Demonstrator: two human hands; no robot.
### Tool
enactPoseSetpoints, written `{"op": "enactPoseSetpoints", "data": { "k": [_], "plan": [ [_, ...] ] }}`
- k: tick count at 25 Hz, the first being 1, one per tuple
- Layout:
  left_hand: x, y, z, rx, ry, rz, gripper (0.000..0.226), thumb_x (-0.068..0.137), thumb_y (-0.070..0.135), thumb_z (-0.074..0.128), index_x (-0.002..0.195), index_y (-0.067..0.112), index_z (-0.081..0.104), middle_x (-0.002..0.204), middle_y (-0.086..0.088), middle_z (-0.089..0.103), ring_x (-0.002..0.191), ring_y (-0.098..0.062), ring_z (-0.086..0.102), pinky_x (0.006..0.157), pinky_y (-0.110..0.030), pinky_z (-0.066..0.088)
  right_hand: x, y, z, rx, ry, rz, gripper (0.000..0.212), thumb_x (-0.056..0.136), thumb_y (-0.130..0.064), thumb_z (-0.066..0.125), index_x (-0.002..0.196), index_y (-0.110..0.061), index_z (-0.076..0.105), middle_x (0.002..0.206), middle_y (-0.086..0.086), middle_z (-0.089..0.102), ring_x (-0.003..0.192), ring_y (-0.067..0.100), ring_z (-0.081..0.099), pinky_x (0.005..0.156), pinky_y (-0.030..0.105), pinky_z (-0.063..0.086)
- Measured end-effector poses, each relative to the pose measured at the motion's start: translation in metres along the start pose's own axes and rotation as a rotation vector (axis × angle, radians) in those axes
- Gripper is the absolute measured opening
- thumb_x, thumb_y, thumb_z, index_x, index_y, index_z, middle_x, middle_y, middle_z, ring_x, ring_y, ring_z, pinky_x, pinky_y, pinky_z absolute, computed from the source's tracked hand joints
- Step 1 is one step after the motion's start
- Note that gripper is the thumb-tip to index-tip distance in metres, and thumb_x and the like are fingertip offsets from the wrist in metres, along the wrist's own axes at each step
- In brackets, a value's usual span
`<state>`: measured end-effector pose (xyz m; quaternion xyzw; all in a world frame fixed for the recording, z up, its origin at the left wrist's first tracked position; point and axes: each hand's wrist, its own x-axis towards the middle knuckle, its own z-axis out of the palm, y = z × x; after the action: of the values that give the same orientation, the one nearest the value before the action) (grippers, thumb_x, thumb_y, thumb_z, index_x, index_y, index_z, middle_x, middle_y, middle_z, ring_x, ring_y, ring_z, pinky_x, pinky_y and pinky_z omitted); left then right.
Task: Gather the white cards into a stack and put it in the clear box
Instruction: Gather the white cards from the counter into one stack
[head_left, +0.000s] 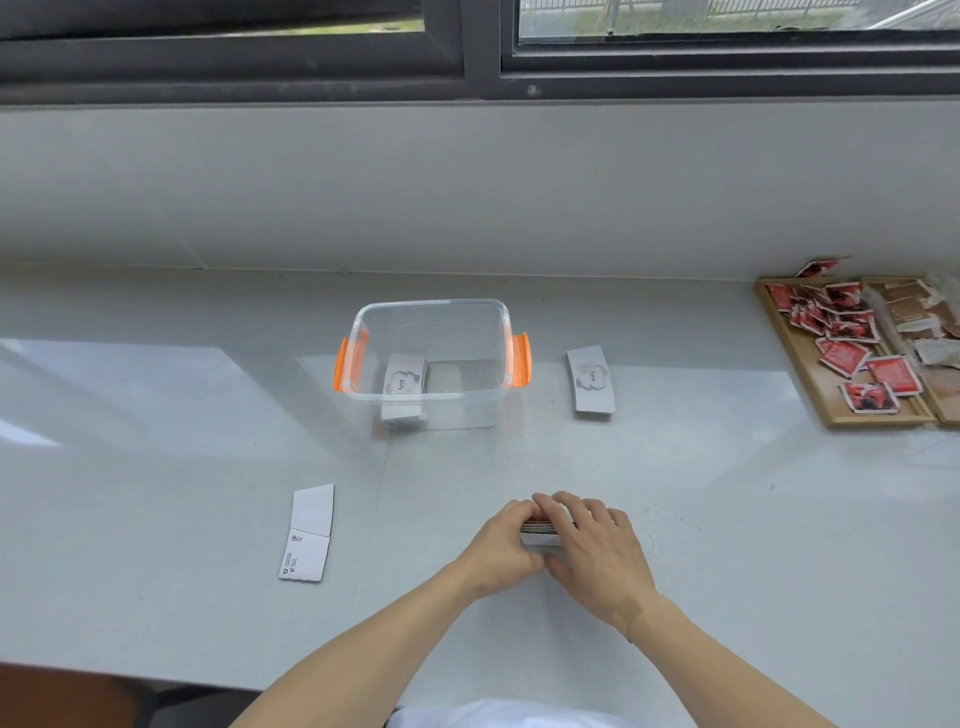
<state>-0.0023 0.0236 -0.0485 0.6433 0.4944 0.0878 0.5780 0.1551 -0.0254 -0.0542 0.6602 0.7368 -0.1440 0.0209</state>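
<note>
A stack of white cards (540, 534) stands on edge on the counter, squeezed between my left hand (501, 548) and my right hand (592, 545); fingers hide most of it. Beyond them sits the clear box (488, 364) with orange side handles. One pile of white cards (404, 387) lies inside it at the left. Another small pile of white cards (591, 382) lies on the counter right of the box. A folded white card (307, 532) lies flat to the left of my hands.
A wooden tray (810, 374) of red and brown sachets sits at the right edge of the counter. The white wall and window frame rise behind the counter. A dark chair edge shows at the bottom left.
</note>
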Motion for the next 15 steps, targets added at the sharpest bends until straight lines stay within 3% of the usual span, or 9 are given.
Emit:
{"op": "enactPoseSetpoints", "data": {
  "k": [3,6,11,15],
  "plan": [
    [-0.003,-0.004,0.000,-0.055,-0.007,-0.055,0.049,0.073,-0.002,0.058,0.117,0.020,0.056,0.118,-0.005,0.061,0.104,-0.016,0.059,0.087,-0.029,0.048,0.000,-0.002,-0.001,0.015,0.037,0.016,0.048,0.087,-0.028,0.059,0.134,-0.032,0.046,0.115,-0.007,0.063,0.092,0.026,0.059,0.080,0.039,0.046],
    [-0.011,-0.015,-0.015,-0.047,0.070,-0.059,0.042,0.069,0.006,0.055,0.108,0.022,0.057,0.110,-0.002,0.062,0.098,-0.014,0.057,0.085,-0.024,0.047,0.000,-0.001,0.000,-0.015,0.038,-0.003,0.032,0.088,-0.025,0.063,0.119,-0.032,0.056,0.101,-0.007,0.064,0.083,0.026,0.059,0.071,0.037,0.044],
    [-0.027,-0.051,-0.097,0.702,0.094,0.074,0.053,0.075,0.014,0.059,0.126,0.029,0.052,0.131,0.005,0.048,0.122,-0.016,0.044,0.098,-0.034,0.043,0.001,0.001,0.002,-0.009,0.057,-0.001,0.021,0.092,-0.023,0.057,0.112,-0.028,0.059,0.100,-0.005,0.064,0.083,0.028,0.057,0.068,0.037,0.041],
    [-0.049,-0.074,-0.175,1.266,-0.060,0.071,0.068,0.075,0.025,0.057,0.138,0.038,0.036,0.151,0.004,0.030,0.139,-0.022,0.027,0.105,-0.037,0.034,0.001,0.001,0.004,0.012,0.082,0.002,0.021,0.091,-0.023,0.058,0.111,-0.030,0.058,0.101,-0.007,0.064,0.085,0.025,0.059,0.076,0.038,0.042]
  ]
}}
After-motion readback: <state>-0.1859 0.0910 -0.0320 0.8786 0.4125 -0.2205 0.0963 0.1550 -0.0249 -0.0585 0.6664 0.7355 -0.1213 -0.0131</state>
